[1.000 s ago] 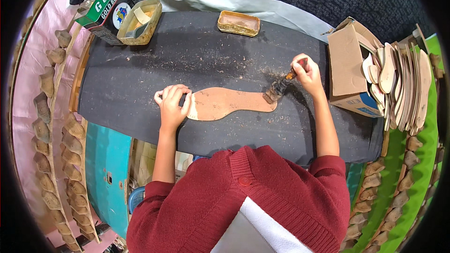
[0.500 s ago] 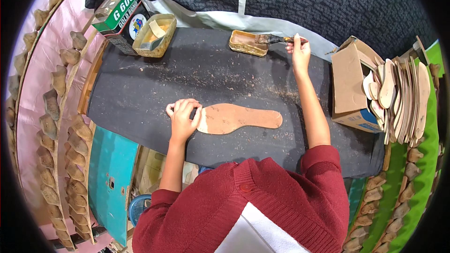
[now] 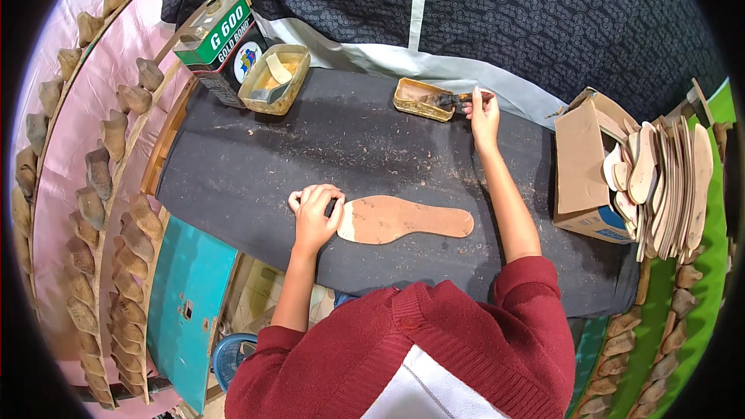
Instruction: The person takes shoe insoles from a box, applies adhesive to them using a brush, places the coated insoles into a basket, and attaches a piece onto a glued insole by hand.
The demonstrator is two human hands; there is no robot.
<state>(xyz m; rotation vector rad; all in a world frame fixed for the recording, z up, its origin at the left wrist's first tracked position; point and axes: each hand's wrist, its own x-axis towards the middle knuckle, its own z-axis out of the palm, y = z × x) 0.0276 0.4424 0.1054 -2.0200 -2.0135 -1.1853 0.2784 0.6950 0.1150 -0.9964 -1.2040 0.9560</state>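
A tan shoe insole [image 3: 407, 219] lies flat on the dark cloth in front of me, its broad end to the left with a paler strip along that edge. My left hand [image 3: 315, 217] rests at this broad end, fingers curled and thumb against the edge. Farther off, my right hand [image 3: 484, 119] is closed around the dark handle of a brush [image 3: 452, 99]. The bristle end reaches into a small yellowish rectangular tray [image 3: 425, 111] with a brownish coating inside; the bristle tips are hard to make out.
A green, white and black can [image 3: 225, 50] and a second tray [image 3: 272, 101] with flat scraps stand at the far left. To the right, a cardboard box [image 3: 578, 163] adjoins a stack of pale insoles [image 3: 671, 186]. Shoe lasts [image 3: 97, 171] line racks on both sides. Shavings litter the cloth [image 3: 233, 174].
The brush and my right hand have moved left, so the bristle end sits deeper over the small tray. My left hand stays by the insole. The whole view has shifted slightly.
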